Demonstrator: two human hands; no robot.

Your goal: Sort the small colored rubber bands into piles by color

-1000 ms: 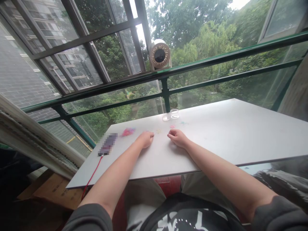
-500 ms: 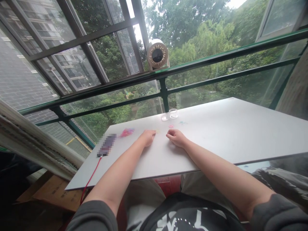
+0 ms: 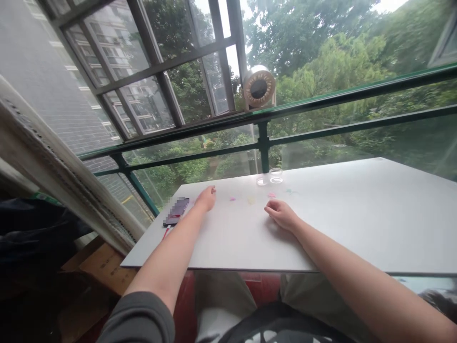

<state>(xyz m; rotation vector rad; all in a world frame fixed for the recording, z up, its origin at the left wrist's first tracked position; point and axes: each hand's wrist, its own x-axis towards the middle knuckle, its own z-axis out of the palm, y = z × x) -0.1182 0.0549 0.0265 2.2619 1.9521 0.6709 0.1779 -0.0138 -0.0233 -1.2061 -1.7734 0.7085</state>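
Note:
My left hand (image 3: 207, 198) is over the left part of the white table (image 3: 228, 243), its fingers curled together; what they hold, if anything, is hidden. That hand covers most of the spot where a pink-red pile lay. My right hand (image 3: 283, 214) rests loosely closed on the tabletop, with nothing visible in it. Between and behind the hands lie a small magenta bit (image 3: 233, 199), a pale yellow bit (image 3: 250, 201), a pink cluster (image 3: 272, 195) and a teal cluster (image 3: 290, 191); they are too small to name.
Clear round dishes (image 3: 276, 179) stand by the table's far edge. A phone (image 3: 176, 212) with a red cable (image 3: 166, 232) lies at the left. Beyond are a green railing (image 3: 264, 143) and a round fan-like device (image 3: 259, 89). A cardboard box (image 3: 107, 267) sits below left.
My left hand has moved left from the yellow bit to the pink-red pile. A magenta bit now shows left of the yellow one. My right hand stays near the pink cluster. The view has shifted.

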